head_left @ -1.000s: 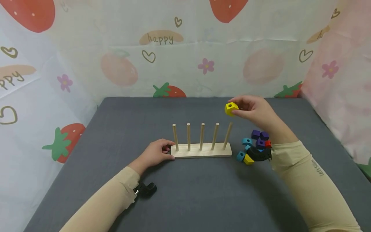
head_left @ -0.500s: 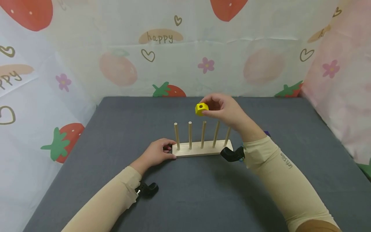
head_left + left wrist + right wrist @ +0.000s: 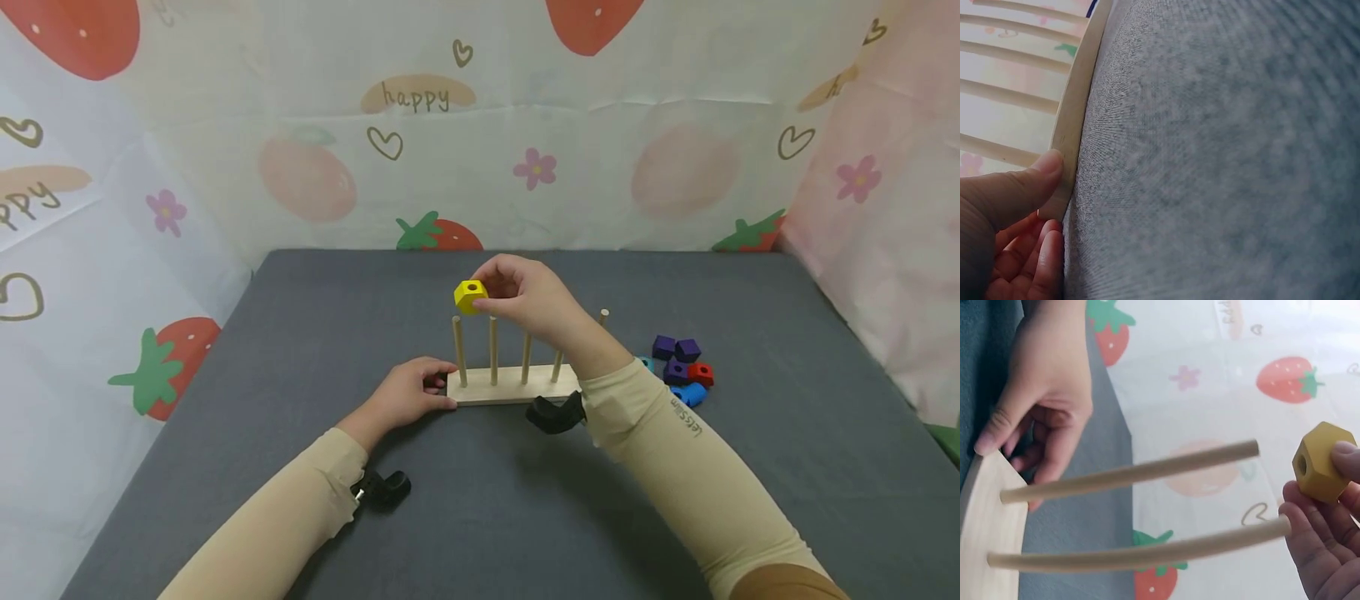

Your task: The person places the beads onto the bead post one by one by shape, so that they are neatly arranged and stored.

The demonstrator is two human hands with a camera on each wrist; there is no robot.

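Observation:
Between the thumb and fingers of my right hand (image 3: 534, 302) is a yellow hexagonal bead (image 3: 464, 301) with a hole on top. In the head view it hovers just above the leftmost peg (image 3: 460, 354) of a wooden peg board (image 3: 506, 391). The right wrist view shows the bead (image 3: 1317, 456) apart from the two nearest peg tips. My left hand (image 3: 408, 393) grips the board's left end, thumb on the front side (image 3: 1047, 165) in the left wrist view. My right hand and forearm hide part of the right-hand pegs and the board's right end.
Right of the board lie loose blocks: several purple (image 3: 663, 347), a red one (image 3: 702, 373) and a blue one (image 3: 693, 393). My right sleeve (image 3: 675, 450) covers part of this pile. A black wrist mount (image 3: 555, 414) hangs before the board. Patterned cloth stands behind the grey table (image 3: 337, 292).
My right hand has carried the yellow bead leftward across the board, from beyond its right end to the leftmost peg, ending slightly lower. The left hand stays on the board's end.

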